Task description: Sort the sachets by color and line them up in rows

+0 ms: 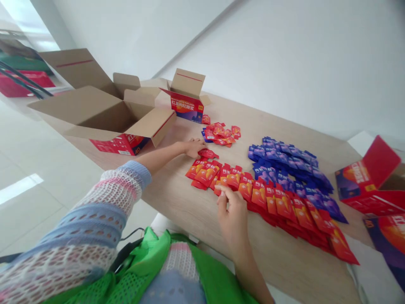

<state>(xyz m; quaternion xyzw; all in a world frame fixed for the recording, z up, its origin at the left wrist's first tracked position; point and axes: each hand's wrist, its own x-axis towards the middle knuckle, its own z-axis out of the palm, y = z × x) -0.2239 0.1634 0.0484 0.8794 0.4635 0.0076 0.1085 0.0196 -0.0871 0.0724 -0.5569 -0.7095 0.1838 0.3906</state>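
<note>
Left hand outstretched, fingers curled over red sachet, right hand raised, fingers pinched

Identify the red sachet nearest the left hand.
The loose red foil sachet at the fingertips of the left hand, lying alone just above the overlapping red row, not in it.
</note>
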